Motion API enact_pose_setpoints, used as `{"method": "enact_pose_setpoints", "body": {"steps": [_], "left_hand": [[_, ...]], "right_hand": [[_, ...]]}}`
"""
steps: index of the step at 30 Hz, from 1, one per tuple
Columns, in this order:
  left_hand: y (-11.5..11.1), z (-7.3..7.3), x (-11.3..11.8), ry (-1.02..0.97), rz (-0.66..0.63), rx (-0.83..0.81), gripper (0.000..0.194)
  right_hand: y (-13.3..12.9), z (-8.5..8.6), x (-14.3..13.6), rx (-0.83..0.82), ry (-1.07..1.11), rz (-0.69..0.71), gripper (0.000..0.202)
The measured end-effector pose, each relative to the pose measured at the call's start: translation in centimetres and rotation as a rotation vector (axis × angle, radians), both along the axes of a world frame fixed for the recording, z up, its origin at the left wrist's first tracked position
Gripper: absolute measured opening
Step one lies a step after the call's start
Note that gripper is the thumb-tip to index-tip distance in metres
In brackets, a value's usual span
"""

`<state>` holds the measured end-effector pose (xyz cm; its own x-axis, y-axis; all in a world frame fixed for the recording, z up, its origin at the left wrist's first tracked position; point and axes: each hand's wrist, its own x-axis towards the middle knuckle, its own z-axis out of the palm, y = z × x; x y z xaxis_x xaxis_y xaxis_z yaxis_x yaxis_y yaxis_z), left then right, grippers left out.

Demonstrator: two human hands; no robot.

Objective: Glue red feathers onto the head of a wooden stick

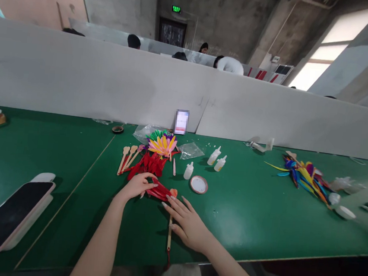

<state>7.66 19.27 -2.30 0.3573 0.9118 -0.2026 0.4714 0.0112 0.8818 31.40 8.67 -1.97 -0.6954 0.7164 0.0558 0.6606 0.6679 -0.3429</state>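
Red feathers lie between my two hands on the green table. My left hand pinches their left end between thumb and fingers. My right hand reaches over from the right, fingers spread, its fingertips touching the feathers' right end and resting across a wooden stick. The stick has a rounded orange-red head and a dark red tassel at its lower end. Just beyond my left hand is a pile of red feathers, with a fan of yellow, pink, green and purple feathers behind it.
Wooden sticks lie left of the pile. White bottles and a small dish stand to the right. A phone leans on the partition. Colourful feathers lie far right; a large device is at left.
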Motion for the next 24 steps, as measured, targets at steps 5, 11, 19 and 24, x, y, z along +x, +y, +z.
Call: {"method": "enact_pose_setpoints", "body": {"steps": [5,11,19,24], "left_hand": [[0.05,0.12,-0.02,0.007,-0.006,0.009,0.052],[-0.11,0.33,-0.04,0.019,-0.016,-0.005,0.054],[-0.18,0.38,-0.23,0.009,-0.002,-0.021,0.047],[0.23,0.11,-0.93,-0.033,0.065,-0.024,0.045]], "right_hand": [[0.06,-0.20,0.00,-0.003,0.009,-0.009,0.050],[0.08,-0.45,0.04,-0.007,0.013,-0.016,0.051],[0.10,-0.58,0.08,-0.004,0.030,-0.014,0.052],[0.07,-0.49,0.07,-0.004,0.041,-0.018,0.052]]}}
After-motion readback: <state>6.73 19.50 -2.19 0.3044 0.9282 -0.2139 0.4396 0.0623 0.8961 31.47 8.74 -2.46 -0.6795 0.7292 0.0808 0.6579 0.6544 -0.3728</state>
